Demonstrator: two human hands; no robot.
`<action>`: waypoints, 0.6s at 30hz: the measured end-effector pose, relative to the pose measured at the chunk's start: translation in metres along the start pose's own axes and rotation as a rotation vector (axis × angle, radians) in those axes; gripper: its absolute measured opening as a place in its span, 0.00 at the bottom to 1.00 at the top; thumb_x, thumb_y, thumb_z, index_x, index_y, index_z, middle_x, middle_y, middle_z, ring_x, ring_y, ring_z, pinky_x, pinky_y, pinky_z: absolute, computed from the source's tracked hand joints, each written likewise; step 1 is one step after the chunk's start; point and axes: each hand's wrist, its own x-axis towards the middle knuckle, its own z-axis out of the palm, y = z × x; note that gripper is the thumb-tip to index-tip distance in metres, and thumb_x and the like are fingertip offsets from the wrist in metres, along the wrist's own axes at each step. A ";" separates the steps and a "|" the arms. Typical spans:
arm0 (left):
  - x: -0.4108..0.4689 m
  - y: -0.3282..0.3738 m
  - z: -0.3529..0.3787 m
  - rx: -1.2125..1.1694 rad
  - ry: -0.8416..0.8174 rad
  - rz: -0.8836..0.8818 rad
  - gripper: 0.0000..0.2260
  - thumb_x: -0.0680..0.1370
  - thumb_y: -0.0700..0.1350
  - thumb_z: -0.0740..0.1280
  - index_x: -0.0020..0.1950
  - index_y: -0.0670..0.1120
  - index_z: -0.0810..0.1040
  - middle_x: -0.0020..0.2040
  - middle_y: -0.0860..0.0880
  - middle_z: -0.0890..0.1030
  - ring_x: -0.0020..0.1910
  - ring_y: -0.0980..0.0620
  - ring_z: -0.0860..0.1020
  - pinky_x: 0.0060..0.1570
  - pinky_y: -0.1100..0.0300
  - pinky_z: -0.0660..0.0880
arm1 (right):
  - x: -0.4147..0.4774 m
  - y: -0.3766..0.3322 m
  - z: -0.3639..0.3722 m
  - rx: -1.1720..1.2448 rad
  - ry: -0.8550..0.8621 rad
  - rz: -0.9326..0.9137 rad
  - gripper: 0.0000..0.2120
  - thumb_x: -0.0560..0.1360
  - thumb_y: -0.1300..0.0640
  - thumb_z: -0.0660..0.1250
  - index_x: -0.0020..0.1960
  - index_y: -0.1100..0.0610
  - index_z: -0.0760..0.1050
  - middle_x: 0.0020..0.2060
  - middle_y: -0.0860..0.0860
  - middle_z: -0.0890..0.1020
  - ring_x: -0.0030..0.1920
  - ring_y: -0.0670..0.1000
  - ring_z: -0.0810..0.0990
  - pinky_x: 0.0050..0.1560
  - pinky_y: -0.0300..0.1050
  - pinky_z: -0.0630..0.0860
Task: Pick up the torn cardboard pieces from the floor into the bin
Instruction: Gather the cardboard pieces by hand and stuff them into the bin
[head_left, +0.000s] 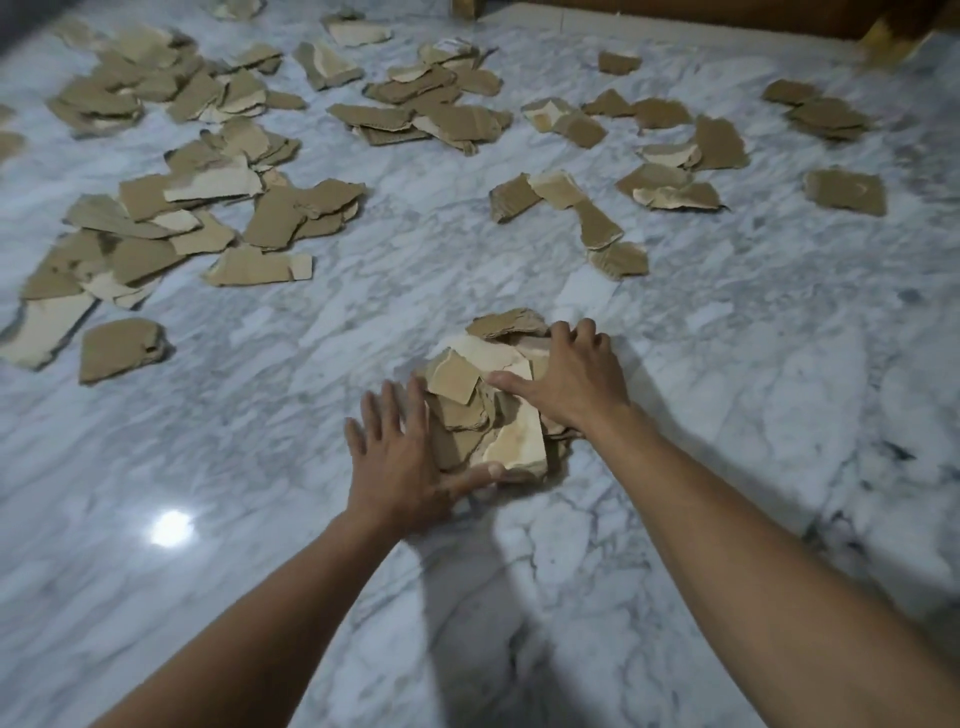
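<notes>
A small heap of torn brown and pale cardboard pieces lies on the marble floor in front of me. My left hand presses flat against the heap's left side, fingers spread, thumb under its near edge. My right hand rests on the heap's right side, fingers apart, thumb across the top pieces. Neither hand has lifted anything. Many more torn pieces are scattered over the floor farther away. No bin is in view.
Loose cardboard clusters lie at the far left, far middle and right. A single piece sits left of the heap. Brown wooden furniture stands along the far edge. A lamp glare shines on the floor.
</notes>
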 end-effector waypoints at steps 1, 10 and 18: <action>-0.008 0.003 0.004 0.033 0.102 -0.075 0.63 0.61 0.85 0.52 0.82 0.45 0.40 0.81 0.40 0.50 0.79 0.36 0.49 0.75 0.39 0.55 | -0.004 -0.002 0.001 0.010 0.003 0.008 0.56 0.65 0.16 0.55 0.75 0.59 0.61 0.70 0.62 0.67 0.66 0.64 0.69 0.61 0.57 0.73; 0.001 0.039 -0.024 -0.307 0.017 -0.255 0.46 0.62 0.61 0.82 0.69 0.43 0.63 0.58 0.46 0.65 0.64 0.39 0.68 0.58 0.52 0.69 | -0.028 -0.024 0.001 0.233 0.014 0.051 0.43 0.74 0.26 0.59 0.73 0.58 0.56 0.66 0.60 0.74 0.59 0.64 0.79 0.51 0.55 0.74; 0.007 0.018 -0.030 -0.554 -0.096 -0.165 0.46 0.53 0.63 0.77 0.69 0.55 0.66 0.55 0.50 0.75 0.61 0.44 0.74 0.61 0.44 0.75 | -0.058 -0.035 0.016 0.666 0.144 0.247 0.27 0.70 0.30 0.71 0.59 0.45 0.71 0.58 0.48 0.82 0.55 0.54 0.81 0.45 0.46 0.72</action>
